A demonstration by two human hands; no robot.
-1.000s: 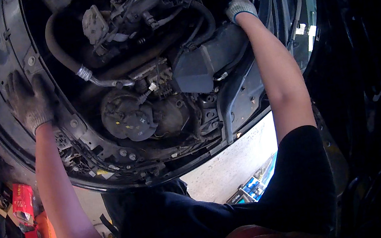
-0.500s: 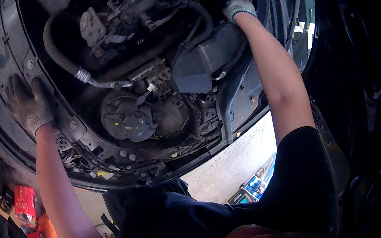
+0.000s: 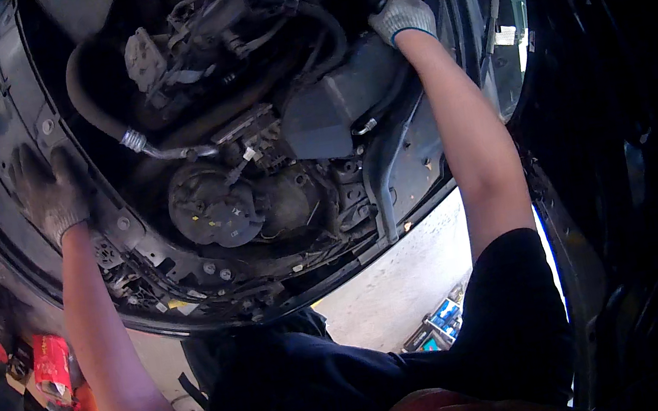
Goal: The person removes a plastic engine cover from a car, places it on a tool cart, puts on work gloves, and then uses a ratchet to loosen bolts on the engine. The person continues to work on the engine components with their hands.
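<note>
In a grimy glove, my left hand (image 3: 50,188) lies spread on the dark front panel (image 3: 9,117) of a car's engine bay. My right hand (image 3: 404,14), in a pale knitted glove with a blue-edged cuff, is at the far right of the bay near the dark side channel. Its fingers look curled round something dark that I cannot make out. Nearer to me than that hand is a black plastic box-shaped cover (image 3: 325,121). A round black cap-like housing (image 3: 214,206) and a thick hose (image 3: 85,97) with a metal pipe end are between my arms.
The dusty engine (image 3: 209,32) with hoses and wiring fills the far middle. The fender edge (image 3: 340,276) curves in front of my body. Red boxes (image 3: 52,366) stand low at the left, and a blue-and-white package (image 3: 446,315) is on the floor below.
My right hand has come up a little and shows more of its glove, its fingers now curled in view. My left hand stays on the panel while the whole view shifts slightly.
</note>
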